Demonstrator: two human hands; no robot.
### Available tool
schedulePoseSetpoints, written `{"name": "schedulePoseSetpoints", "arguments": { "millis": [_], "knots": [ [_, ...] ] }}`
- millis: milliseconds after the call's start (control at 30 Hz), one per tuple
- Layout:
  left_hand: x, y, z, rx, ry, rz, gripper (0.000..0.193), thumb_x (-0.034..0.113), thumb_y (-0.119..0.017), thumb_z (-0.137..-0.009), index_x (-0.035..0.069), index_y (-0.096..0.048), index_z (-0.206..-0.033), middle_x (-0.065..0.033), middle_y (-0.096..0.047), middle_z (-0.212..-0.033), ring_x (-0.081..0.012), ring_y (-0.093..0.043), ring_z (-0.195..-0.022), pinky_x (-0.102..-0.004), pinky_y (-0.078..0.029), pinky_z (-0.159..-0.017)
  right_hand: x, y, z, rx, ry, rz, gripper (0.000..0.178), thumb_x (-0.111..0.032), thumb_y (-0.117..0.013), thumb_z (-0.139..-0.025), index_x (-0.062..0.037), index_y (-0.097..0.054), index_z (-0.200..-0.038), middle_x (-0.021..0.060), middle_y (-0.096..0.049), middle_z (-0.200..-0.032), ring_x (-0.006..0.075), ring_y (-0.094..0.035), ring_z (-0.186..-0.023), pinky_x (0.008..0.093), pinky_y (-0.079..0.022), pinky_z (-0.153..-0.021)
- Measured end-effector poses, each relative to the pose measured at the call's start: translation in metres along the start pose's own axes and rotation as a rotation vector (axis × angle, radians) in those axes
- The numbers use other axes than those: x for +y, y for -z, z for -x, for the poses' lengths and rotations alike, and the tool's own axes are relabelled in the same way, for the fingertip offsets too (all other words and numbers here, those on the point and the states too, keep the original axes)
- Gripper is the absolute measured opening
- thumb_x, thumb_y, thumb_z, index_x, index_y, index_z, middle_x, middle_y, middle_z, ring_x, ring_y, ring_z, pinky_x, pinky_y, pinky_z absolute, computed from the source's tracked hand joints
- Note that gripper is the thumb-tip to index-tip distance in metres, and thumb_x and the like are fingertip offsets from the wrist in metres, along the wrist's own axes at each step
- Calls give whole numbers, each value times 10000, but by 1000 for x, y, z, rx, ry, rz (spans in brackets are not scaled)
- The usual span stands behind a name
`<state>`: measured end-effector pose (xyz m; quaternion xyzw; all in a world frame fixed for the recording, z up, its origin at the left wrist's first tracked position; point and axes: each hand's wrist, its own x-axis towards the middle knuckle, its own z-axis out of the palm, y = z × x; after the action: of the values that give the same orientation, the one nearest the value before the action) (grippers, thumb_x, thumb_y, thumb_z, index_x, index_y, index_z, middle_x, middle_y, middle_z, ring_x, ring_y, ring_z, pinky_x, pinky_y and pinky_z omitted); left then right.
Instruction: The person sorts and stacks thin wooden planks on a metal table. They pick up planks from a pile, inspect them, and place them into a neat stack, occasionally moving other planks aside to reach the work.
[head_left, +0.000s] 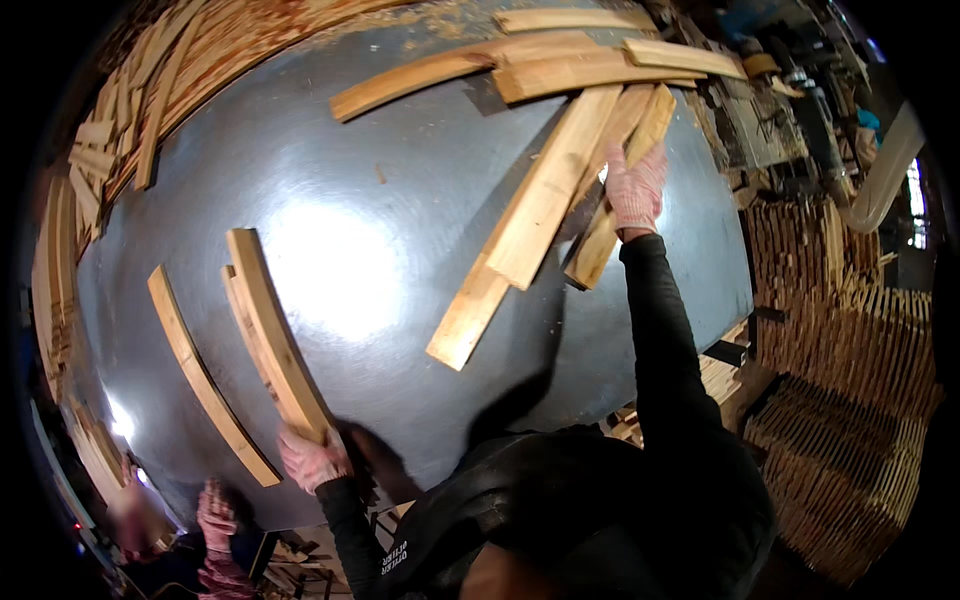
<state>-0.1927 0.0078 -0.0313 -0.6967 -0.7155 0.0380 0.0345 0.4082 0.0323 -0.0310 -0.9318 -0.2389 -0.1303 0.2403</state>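
Observation:
My left hand (pixel 312 458), in a pink knit glove, grips the near end of two stacked wooden slats (pixel 268 330) lying on the grey metal table (pixel 380 230). A single slat (pixel 205 380) lies just left of them. My right hand (pixel 637 190), also gloved, reaches far across the table and holds the slats (pixel 612 195) of a loose bundle. Beside it, wider planks (pixel 545 195) fan out toward me, the lowest plank (pixel 470 312) ending mid-table.
More slats (pixel 560 60) lie crosswise at the far edge. Heaps of slats (pixel 150 90) line the far left rim, and stacked slats (pixel 850 360) stand right of the table. Another person's gloved hand (pixel 215 515) shows at lower left.

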Motion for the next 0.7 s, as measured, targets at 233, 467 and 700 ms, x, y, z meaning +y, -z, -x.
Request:
{"name": "schedulePoseSetpoints", "arguments": {
  "millis": [233,467,700],
  "knots": [
    [349,98,-88,-461,-632,717,1010,268,-802,-748,-46,-171,-1471,-267,-441,-1375,-366,-472,-1240,-420,-404,-1027,32,-32,37,-237,-130,219,957,-591,-697,-715,38,-350,-1346,275,-446,-1250,440,-438,-1199,522,-303,-1053],
    [433,54,-74,-746,-677,214,958,206,-696,-761,38,-118,-1506,-269,-478,-1329,-406,-549,-1144,-430,-460,-953,70,3,30,-204,-135,-44,668,-165,-717,-746,-17,-408,-1319,221,-506,-1228,371,-577,-1053,442,-505,-892],
    [220,63,-2,-1799,-129,1868,778,163,-751,-756,-11,-373,-1413,-215,-532,-1216,-278,-617,-1006,-426,-549,-840,132,71,96,-594,-665,-1676,606,47,-532,-841,-69,-378,-1416,126,-561,-1184,304,-593,-1059,484,-482,-1005]
  ]
}}
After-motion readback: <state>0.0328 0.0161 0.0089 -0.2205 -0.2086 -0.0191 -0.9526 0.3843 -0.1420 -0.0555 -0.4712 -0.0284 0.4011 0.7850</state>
